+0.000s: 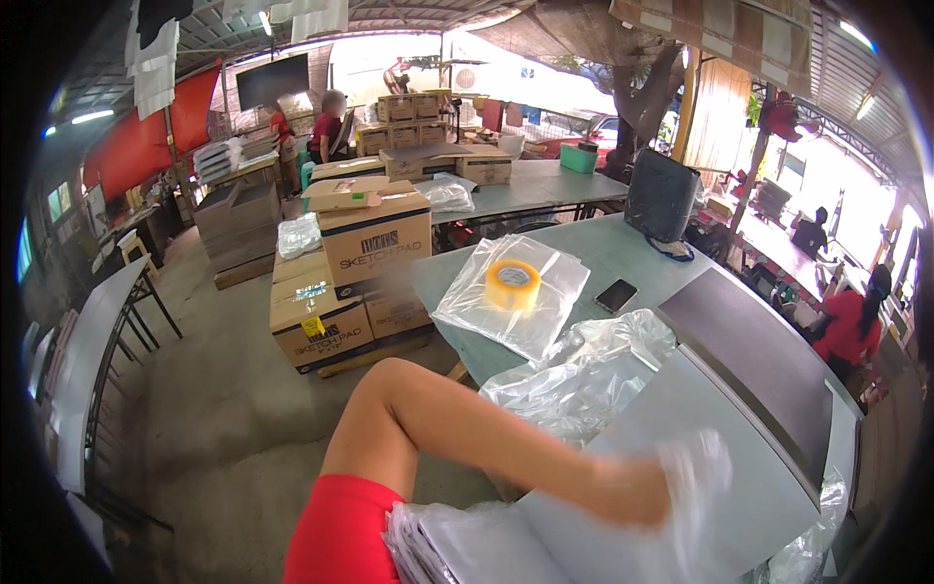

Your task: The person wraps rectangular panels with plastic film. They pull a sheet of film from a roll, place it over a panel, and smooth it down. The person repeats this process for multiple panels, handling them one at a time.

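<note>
My left arm, in a red sleeve, reaches across from the lower left, elbow bent. At its end my left hand (pixel 632 490) is smeared by motion over a large pale grey sheet (pixel 608 448). Blurred clear plastic (pixel 696 477) is bunched at the fingers and seems to move with them; the fingers themselves are not sharp. Against my sleeve and the table's near edge lies a stack of plastic-covered pale sheets (pixel 467 545). A dark grey board (pixel 749 360) lies beyond the pale sheet. My right hand is not in view.
Crumpled clear plastic (pixel 584 375), flat clear bags (pixel 467 307) under a roll of yellowish tape (pixel 513 284), and a phone (pixel 616 296) lie on the table (pixel 564 238). Cardboard boxes (pixel 375 238) stand stacked at left. People (pixel 856 321) work farther off, right and back.
</note>
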A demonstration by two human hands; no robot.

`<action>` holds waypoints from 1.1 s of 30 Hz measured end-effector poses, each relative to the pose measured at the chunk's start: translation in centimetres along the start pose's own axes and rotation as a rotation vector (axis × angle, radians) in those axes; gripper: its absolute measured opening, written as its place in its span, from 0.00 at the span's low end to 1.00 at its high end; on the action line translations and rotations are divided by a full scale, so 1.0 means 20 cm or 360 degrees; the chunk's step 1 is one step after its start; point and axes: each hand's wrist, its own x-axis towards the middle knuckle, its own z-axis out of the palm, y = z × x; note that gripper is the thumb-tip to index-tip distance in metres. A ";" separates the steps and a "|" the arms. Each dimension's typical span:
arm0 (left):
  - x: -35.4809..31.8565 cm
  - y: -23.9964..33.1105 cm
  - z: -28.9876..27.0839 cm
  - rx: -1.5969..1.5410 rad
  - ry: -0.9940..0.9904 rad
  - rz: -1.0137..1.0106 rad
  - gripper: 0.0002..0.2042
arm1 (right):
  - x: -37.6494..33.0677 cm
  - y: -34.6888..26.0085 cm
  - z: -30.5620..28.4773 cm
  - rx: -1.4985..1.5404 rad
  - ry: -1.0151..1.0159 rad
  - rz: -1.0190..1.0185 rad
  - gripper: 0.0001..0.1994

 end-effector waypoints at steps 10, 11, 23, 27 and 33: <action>-0.22 0.00 -0.26 0.0777 -0.1602 -0.0601 0.16 | -0.28 0.12 -0.27 -0.0027 0.0088 0.0265 0.07; -0.32 0.02 -0.14 0.0627 -0.1481 -0.0441 0.15 | -0.33 0.12 -0.31 -0.0022 0.0114 0.0318 0.07; -0.37 -0.14 -0.72 0.0475 0.0661 -0.1498 0.09 | -0.38 0.05 -0.27 0.0230 -0.0241 0.0394 0.24; -0.18 -0.24 -0.61 0.0579 0.0473 -0.1235 0.27 | -0.24 0.22 -0.18 -0.0053 0.0913 0.0285 0.29; -0.18 -0.26 -0.63 0.0408 0.0623 -0.0492 0.30 | -0.41 0.47 -0.28 0.0256 0.0888 0.0109 0.30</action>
